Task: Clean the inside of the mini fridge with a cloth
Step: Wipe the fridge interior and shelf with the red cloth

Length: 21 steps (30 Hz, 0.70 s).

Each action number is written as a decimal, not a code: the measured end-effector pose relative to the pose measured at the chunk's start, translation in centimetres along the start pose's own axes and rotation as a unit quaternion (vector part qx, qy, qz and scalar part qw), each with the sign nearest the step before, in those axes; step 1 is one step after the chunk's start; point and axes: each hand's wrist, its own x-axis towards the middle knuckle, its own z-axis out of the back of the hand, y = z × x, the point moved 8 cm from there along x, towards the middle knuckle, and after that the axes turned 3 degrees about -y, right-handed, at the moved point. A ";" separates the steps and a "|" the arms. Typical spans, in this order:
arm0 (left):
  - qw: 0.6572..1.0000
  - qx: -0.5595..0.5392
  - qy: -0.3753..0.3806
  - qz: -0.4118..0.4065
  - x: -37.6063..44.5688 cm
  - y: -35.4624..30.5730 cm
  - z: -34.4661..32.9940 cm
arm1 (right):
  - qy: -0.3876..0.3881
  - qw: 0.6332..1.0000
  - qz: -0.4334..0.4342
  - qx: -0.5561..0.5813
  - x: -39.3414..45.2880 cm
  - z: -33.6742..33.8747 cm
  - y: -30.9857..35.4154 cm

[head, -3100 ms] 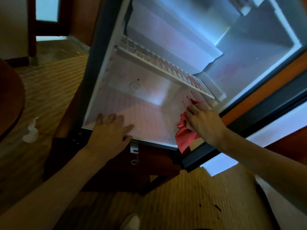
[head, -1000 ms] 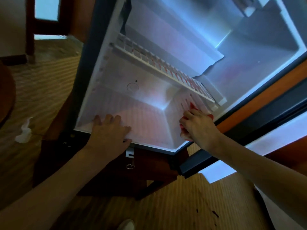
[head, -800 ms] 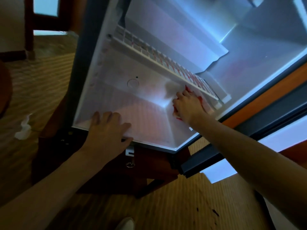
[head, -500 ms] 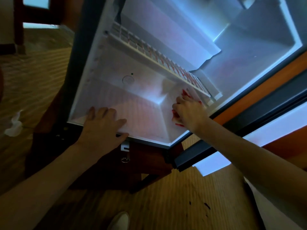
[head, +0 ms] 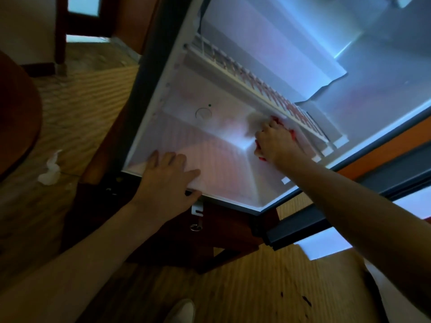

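Mini fridge (head: pixel 149 127) is standing open before us on a dark wooden stand (head: pixel 177 241). We are pressing the red cloth (head: pixel 291 134) under our right hand (head: pixel 275 141) against the lower compartment's inner wall, just below the wire shelf (head: pixel 254 87); only red edges are showing, fingers curled over it. Our left hand (head: pixel 168 183) is resting flat, fingers relaxed, on the fridge floor's front edge.

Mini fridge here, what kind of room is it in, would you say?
Probably a hotel or guest room: the small white-lined mini fridge sits on a dark wooden cabinet, over striped tan carpet, with a crumpled white tissue on the floor.
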 end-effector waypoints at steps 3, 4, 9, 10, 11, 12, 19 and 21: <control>1.000 0.009 0.000 -0.001 0.0 0.3 0.2 | -0.014 0.999 0.033 -0.028 -3.6 -0.1 0.8; 1.000 0.009 -0.001 0.000 0.0 0.3 0.3 | -0.014 0.998 0.044 -0.031 -5.2 -0.2 1.1; 1.000 -0.021 -0.005 0.000 -0.4 -0.1 0.9 | -0.043 0.995 0.076 -0.042 -10.6 0.3 1.1; 1.000 -0.024 -0.007 -0.002 -0.5 -0.2 0.9 | -0.042 0.996 0.070 -0.046 -10.4 0.3 1.0; 1.000 -0.029 -0.009 -0.003 -0.4 -0.1 1.0 | -0.037 0.996 0.059 -0.051 -9.7 0.3 0.9; 0.999 -0.038 -0.009 -0.002 -0.4 0.0 1.0 | -0.031 0.997 0.050 -0.053 -8.7 0.2 1.0; 0.999 -0.040 -0.011 0.005 0.2 0.5 0.2 | -0.013 0.997 0.015 -0.075 0.5 -1.6 0.5; 0.999 -0.043 -0.013 0.004 0.2 0.6 0.4 | -0.008 0.997 0.015 -0.077 0.6 -1.8 0.6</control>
